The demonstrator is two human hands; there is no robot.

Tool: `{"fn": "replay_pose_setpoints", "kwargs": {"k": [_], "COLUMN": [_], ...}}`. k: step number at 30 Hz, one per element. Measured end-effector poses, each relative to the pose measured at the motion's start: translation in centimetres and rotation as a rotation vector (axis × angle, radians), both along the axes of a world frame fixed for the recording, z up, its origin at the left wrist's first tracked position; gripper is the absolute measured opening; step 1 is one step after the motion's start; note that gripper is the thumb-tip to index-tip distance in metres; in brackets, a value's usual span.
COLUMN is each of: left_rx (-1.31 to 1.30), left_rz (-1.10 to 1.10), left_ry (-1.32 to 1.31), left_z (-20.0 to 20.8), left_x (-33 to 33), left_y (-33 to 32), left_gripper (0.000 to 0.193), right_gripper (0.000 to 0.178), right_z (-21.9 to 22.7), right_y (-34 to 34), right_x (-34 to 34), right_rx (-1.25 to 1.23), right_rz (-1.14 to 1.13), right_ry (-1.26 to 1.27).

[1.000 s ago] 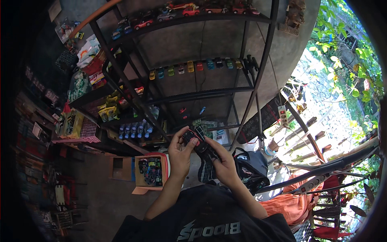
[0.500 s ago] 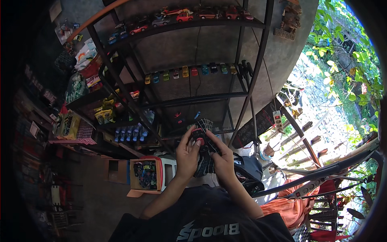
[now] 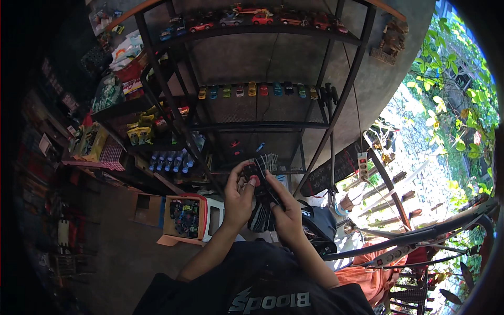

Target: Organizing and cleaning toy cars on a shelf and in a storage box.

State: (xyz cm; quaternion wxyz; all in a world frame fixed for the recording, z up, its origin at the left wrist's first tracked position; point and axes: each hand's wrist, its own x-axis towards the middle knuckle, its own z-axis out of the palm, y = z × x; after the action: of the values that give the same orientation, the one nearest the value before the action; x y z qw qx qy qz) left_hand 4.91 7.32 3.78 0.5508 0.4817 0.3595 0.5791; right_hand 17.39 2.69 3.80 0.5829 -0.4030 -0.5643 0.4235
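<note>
In front of my chest, both hands are closed on a dark striped cloth (image 3: 263, 216). My left hand (image 3: 239, 198) also grips a small black-and-red thing (image 3: 254, 181), seemingly a toy car, its thumb pressed on the red part. Fingers and folds of cloth cover much of it, so its exact shape is unclear. The fingers of my right hand (image 3: 287, 214) lie along the cloth's right side, with the thumb bent over it. Below and left of my hands, an open cardboard box (image 3: 167, 231) holds a heap of small toy cars (image 3: 184, 214).
A dark metal rack (image 3: 262, 126) stands ahead, with rows of toy cars (image 3: 263, 90) on its shelves. Snack packets (image 3: 140, 134) and bottles (image 3: 173, 160) fill shelves at left. A black bag (image 3: 318, 220), a power strip (image 3: 363, 165) and a dark rail (image 3: 409, 239) are on the right.
The view has swung slightly, so the rack sits farther right in the picture. Both hands still grip the cloth, and the left thumb stays on the red part of the small thing.
</note>
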Motion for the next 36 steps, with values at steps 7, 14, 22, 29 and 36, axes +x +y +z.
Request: {"fn": "replay_pose_setpoints", "kwargs": {"k": [7, 14, 22, 29, 36], "left_rx": [-0.114, -0.12, -0.047, 0.004, 0.006], "left_rz": [-0.147, -0.134, -0.15, -0.269, -0.149], "left_ry": [-0.065, -0.044, -0.094, -0.074, -0.076], "left_z": [-0.7, 0.4, -0.2, -0.6, 0.1], "left_x": [1.5, 2.4, 2.7, 3.5, 2.7], "left_y": [-0.9, -0.7, -0.8, -1.5, -1.0], "left_gripper": [0.039, 0.037, 0.038, 0.036, 0.039], "right_gripper": [0.065, 0.066, 0.064, 0.061, 0.06], "right_z": [1.6, 1.1, 0.3, 0.8, -0.4], "right_y": [0.0, -0.4, -2.4, -0.1, -2.3], "right_x": [1.9, 2.8, 3.5, 4.1, 3.2], "right_rx": [-0.06, 0.03, -0.154, -0.011, -0.087], "right_rz": [-0.022, -0.056, -0.029, -0.029, -0.036], "right_ry": [0.128, -0.008, 0.176, 0.199, 0.195]}}
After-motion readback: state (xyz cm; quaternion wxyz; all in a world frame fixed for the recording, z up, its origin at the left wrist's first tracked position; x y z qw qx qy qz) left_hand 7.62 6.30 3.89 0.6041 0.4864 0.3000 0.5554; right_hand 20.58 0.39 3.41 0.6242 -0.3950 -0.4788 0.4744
